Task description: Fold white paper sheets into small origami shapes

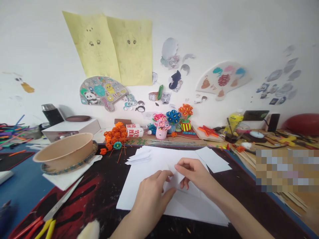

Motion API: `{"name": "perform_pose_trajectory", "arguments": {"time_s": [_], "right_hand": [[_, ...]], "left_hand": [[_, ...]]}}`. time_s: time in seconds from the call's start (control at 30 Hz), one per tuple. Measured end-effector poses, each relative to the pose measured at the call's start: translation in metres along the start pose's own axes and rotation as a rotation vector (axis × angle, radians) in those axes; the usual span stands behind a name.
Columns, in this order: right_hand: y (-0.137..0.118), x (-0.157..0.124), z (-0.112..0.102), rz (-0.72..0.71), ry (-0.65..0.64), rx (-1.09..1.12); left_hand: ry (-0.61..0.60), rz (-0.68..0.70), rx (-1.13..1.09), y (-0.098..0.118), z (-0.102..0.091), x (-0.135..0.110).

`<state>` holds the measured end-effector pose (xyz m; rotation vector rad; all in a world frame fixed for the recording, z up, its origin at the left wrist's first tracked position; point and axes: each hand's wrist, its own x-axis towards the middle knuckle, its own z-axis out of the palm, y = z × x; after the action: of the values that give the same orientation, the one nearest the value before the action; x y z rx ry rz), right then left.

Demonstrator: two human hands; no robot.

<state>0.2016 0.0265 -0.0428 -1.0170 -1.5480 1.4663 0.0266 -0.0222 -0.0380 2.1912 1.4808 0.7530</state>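
Observation:
A small folded piece of white paper (177,176) lies on a large white sheet (139,186) on the dark table. My left hand (152,196) presses on it from the near side, fingers curled onto the paper. My right hand (196,174) pinches the fold from the right, thumb and fingers closed on the paper's edge. A stack of folded white pieces (138,156) lies just beyond the hands to the left, and another white sheet (214,159) lies to the right.
A tan paper bowl (64,151) sits at left on a woven mat. Scissors (53,212) lie near the front left. Orange pipe-cleaner flowers (116,136), glue bottles (134,131) and small flower pots (185,124) line the back. Tools clutter the right side.

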Motion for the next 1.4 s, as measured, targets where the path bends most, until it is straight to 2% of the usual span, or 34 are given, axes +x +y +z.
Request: {"name": "perform_pose_trajectory", "arguments": {"time_s": [0.13,0.23,0.37,0.7,1.4], "right_hand": [[-0.005,-0.004,0.003,-0.096,-0.053,0.013],[-0.009,-0.007,0.005,-0.105,-0.098,-0.028],[-0.014,-0.008,0.003,-0.117,-0.126,-0.041],[-0.009,-0.006,0.005,-0.151,-0.135,0.071],[-0.006,-0.004,0.004,-0.221,-0.15,0.081]], "left_hand": [[0.034,-0.111,-0.258,0.002,-0.003,0.003],[0.048,-0.152,-0.411,0.002,-0.006,0.006],[0.01,-0.178,-0.56,0.001,-0.007,0.008],[0.071,-0.157,-0.477,0.005,-0.007,0.007],[0.072,-0.191,-0.605,0.005,-0.01,0.008]]}}
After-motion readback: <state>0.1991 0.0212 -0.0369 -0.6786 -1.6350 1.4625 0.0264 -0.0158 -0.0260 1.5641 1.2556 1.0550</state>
